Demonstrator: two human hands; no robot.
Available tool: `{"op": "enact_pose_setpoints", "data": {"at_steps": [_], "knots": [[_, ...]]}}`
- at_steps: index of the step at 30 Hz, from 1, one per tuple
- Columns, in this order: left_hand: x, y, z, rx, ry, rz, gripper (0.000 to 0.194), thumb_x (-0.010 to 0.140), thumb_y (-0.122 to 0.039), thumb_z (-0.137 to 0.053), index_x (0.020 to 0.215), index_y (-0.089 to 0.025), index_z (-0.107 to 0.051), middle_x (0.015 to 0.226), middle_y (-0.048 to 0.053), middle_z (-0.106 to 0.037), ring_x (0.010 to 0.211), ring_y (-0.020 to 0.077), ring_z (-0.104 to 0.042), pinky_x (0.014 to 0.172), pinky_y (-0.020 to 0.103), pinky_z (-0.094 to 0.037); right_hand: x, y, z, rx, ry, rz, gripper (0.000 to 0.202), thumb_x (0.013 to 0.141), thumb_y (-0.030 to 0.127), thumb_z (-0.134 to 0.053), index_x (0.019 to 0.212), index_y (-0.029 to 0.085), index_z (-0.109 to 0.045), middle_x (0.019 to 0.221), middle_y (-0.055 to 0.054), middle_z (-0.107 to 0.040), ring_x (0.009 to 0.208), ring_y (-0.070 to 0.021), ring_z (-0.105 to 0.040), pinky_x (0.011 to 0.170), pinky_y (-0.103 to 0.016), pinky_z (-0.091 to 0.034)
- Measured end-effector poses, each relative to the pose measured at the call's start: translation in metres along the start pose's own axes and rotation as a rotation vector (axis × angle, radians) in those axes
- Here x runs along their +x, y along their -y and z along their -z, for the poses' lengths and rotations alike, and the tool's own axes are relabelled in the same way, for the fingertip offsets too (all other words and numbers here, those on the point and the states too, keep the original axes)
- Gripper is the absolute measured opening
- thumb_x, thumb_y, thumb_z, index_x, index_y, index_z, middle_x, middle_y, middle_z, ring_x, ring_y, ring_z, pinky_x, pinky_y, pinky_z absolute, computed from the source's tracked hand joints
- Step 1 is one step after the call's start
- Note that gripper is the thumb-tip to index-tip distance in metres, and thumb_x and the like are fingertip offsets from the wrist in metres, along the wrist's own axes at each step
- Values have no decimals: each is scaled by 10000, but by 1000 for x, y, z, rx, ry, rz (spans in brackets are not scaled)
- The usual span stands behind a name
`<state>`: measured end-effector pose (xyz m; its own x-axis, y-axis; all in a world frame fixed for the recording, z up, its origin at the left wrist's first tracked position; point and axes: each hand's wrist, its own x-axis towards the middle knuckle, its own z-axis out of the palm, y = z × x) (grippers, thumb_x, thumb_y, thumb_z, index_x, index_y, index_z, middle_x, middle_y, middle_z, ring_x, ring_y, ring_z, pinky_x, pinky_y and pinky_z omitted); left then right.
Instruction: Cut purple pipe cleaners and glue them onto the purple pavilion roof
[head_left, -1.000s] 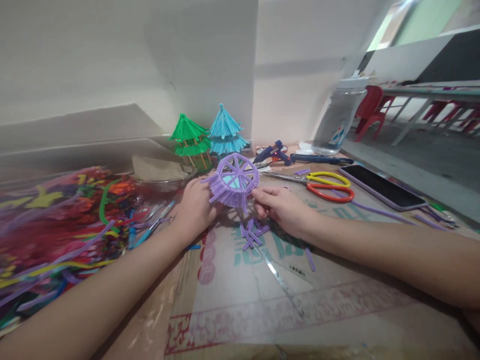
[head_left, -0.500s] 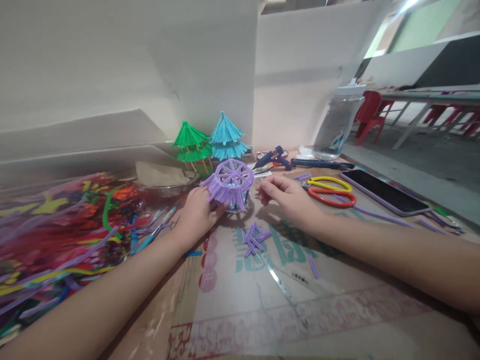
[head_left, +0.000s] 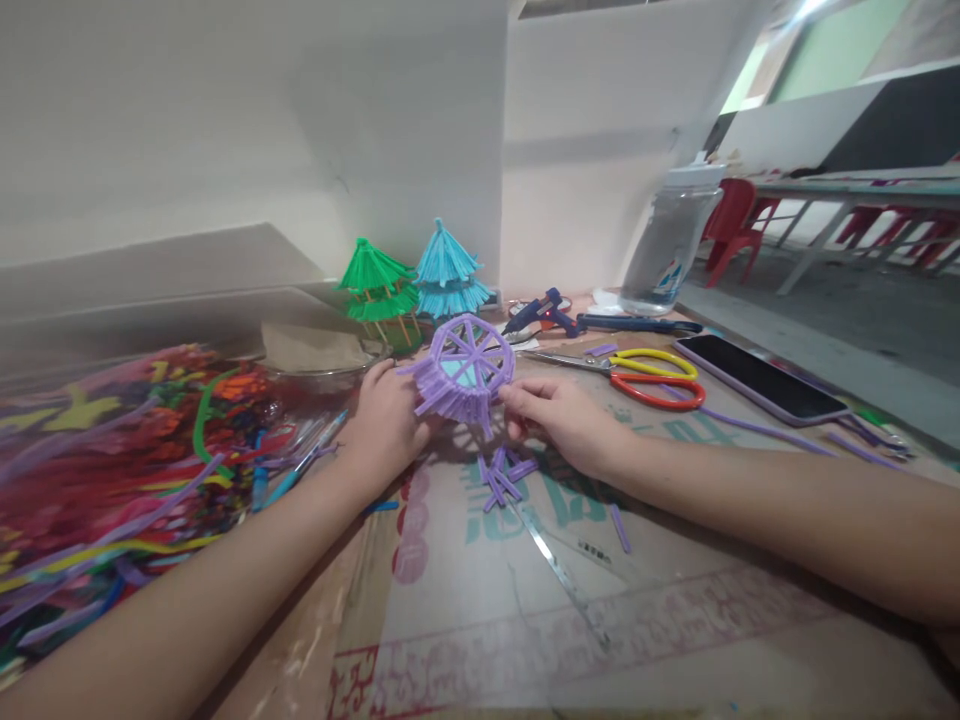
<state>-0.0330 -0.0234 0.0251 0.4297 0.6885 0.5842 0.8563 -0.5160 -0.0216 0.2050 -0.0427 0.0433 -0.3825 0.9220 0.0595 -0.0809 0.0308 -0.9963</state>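
A purple craft roof (head_left: 469, 365) with a spoked ring on top and strips hanging round its edge is tilted toward me. My left hand (head_left: 390, 415) grips it from the left, with some fingers hidden behind the strips. At its right edge, the thumb and forefinger of my right hand (head_left: 544, 410) are pressed together, touching the ring. Short purple strips (head_left: 504, 478) lie in a small pile on the cardboard (head_left: 465, 610) below, beside a metal ruler (head_left: 551, 555).
Behind stand a green model (head_left: 379, 290) and a blue model (head_left: 448, 270). Scissors (head_left: 652, 378), a glue gun (head_left: 544, 312), a phone (head_left: 761, 378) and a water bottle (head_left: 671, 240) are at the right. Colourful craft stems (head_left: 112, 450) cover the left side.
The purple roof has tipped toward me and turned slightly. My right hand has moved in from the right and now touches its edge, uncovering the scissors' blades.
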Motion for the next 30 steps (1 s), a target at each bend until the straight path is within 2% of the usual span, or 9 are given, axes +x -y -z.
{"op": "enact_pose_setpoints", "data": {"at_steps": [7, 10, 13, 16, 19, 21, 23, 27, 30], "knots": [[2, 1, -1, -49, 15, 34, 256, 838, -279, -605, 1042, -144, -678, 1063, 134, -700, 1131, 316, -615, 1119, 494, -344, -2, 0, -1, 20, 5, 24, 246, 796, 441, -718, 771, 201, -667, 577, 23, -591, 545, -114, -520, 561, -260, -429], [4, 3, -3, -96, 50, 62, 278, 863, -319, -608, 1069, -143, -673, 1074, 138, -703, 1111, 323, -625, 1093, 505, -373, -3, 4, 0, -97, -65, 153, 234, 864, 425, -643, 795, 202, -658, 635, 18, -593, 592, -120, -526, 600, -270, -443], [5, 4, -5, -124, 63, 84, 288, 904, -358, -582, 1119, -181, -655, 1098, 107, -708, 1120, 312, -625, 1083, 511, -382, -7, 11, 1, -242, -167, 369, 226, 915, 385, -589, 807, 197, -657, 815, -15, -641, 659, -117, -548, 630, -270, -468], [5, 3, -6, -118, 58, 106, 265, 910, -362, -580, 1091, -182, -650, 1084, 105, -712, 1118, 306, -626, 1087, 509, -380, -12, 19, 1, -270, -155, 496, 224, 937, 356, -571, 817, 193, -667, 1117, -73, -674, 856, -149, -628, 707, -285, -520], [5, 2, -6, -117, 51, 107, 271, 900, -360, -601, 1094, -176, -647, 1063, 105, -714, 1100, 303, -630, 1082, 501, -387, -14, 22, 1, -231, -81, 438, 233, 955, 367, -544, 820, 199, -633, 917, -56, -725, 815, -158, -659, 747, -306, -526], [5, 2, -5, -135, 52, 107, 261, 905, -365, -601, 1087, -185, -649, 1035, 92, -718, 1064, 295, -640, 1067, 494, -402, -11, 18, 3, -224, -63, 356, 256, 958, 393, -523, 793, 208, -589, 655, 4, -654, 635, -138, -613, 667, -288, -496], [6, 2, -5, -163, 49, 123, 254, 904, -379, -605, 1062, -185, -651, 1005, 90, -718, 1013, 292, -648, 1023, 486, -439, -5, 12, 5, -233, -78, 288, 300, 949, 415, -516, 735, 209, -554, 557, 38, -562, 544, -119, -532, 590, -266, -440], [6, 5, -7, -236, 38, 178, 244, 877, -377, -636, 1028, -185, -645, 957, 90, -717, 926, 282, -662, 883, 432, -516, 10, -1, 12, -209, -200, 205, 343, 895, 478, -573, 702, 194, -590, 628, 27, -551, 589, -113, -496, 590, -259, -416], [6, 7, -9, -266, 37, 195, 234, 869, -359, -643, 1030, -189, -646, 949, 85, -720, 914, 274, -670, 856, 413, -527, 15, 2, 18, -150, -273, 210, 293, 857, 477, -627, 780, 196, -656, 887, -36, -679, 773, -153, -604, 717, -302, -490]]}}
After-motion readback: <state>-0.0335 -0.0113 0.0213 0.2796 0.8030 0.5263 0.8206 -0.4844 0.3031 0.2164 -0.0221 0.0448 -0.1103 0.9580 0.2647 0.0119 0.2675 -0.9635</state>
